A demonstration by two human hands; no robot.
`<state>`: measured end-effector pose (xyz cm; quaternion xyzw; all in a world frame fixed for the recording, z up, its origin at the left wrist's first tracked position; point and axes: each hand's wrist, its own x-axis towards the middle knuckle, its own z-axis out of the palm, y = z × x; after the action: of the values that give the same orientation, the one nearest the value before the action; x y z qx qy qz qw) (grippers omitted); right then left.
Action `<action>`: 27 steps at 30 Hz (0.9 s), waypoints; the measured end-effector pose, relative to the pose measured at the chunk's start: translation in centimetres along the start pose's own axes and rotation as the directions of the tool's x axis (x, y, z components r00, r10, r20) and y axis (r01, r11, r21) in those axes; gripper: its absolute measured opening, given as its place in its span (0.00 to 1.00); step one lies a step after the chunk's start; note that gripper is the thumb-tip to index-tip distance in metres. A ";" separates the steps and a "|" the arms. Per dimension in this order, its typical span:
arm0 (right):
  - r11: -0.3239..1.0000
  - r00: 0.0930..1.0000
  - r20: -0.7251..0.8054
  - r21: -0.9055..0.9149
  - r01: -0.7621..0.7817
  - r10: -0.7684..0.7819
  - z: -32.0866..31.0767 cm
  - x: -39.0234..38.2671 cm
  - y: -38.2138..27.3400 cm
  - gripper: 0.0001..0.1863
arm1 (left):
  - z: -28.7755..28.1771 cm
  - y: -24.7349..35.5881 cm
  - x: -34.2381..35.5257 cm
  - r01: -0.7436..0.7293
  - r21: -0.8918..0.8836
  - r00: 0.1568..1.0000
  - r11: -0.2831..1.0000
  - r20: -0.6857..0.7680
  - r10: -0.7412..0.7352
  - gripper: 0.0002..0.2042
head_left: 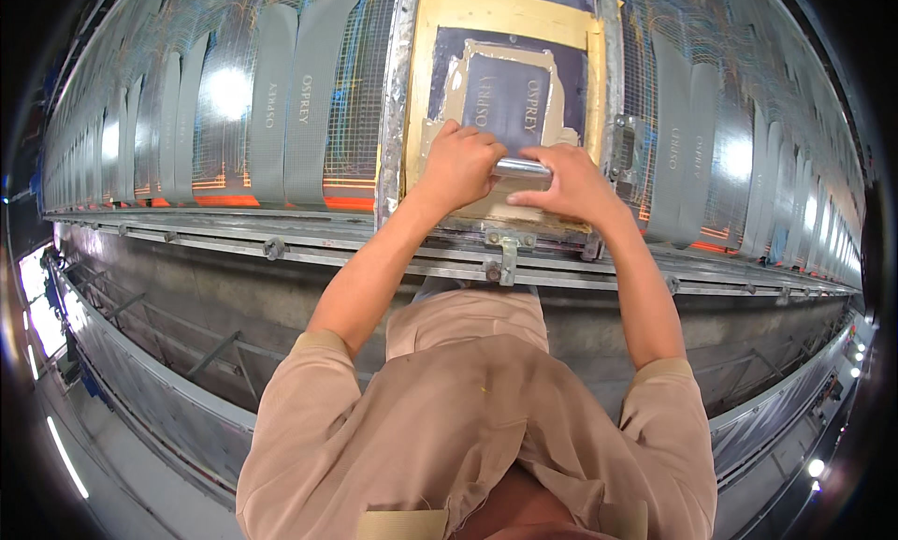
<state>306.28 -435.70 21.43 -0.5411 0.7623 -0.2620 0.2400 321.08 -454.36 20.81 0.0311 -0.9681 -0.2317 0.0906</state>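
Note:
A printing screen [516,91] lies in front of me in a metal frame [396,119], its dark mesh bordered with yellowish tape. Beige ink [554,72] outlines a rectangle around pale lettering on the mesh. Across the near part of the screen is a squeegee with a shiny metal bar handle [522,167]; its lower part is mostly hidden. My left hand [462,166] is closed around the handle's left end. At the right end, my right hand [572,184] curls loosely about the bar, thumb apart on the near side.
Grey fabric strips [316,100] with pale lettering lie in rows along the long table on both sides of the frame. A metal rail [346,259] with bolts runs along the near edge. A bracket [508,255] joins frame and rail. Another long table [168,381] stands behind me.

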 end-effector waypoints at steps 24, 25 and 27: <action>0.728 0.432 -0.604 0.421 -0.541 0.670 -2.8 -0.5 12.1 0.17 | -0.5 -7.7 12.5 -0.082 0.183 0.976 0.980 -0.183 0.117 0.13; 0.721 0.433 -0.591 0.432 -0.542 0.680 -2.8 -0.5 12.2 0.17 | -0.3 -7.9 12.9 -0.079 0.170 0.977 0.982 -0.182 0.110 0.13; 0.739 0.443 -0.603 0.434 -0.515 0.663 -3.0 -0.4 12.3 0.17 | 0.1 -7.2 11.6 -0.062 0.172 0.978 0.983 -0.185 0.094 0.14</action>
<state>295.84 -431.53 15.56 -0.0646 0.9029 -0.4228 0.0427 309.85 -461.93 19.33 0.0224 -0.9711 -0.1430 0.1899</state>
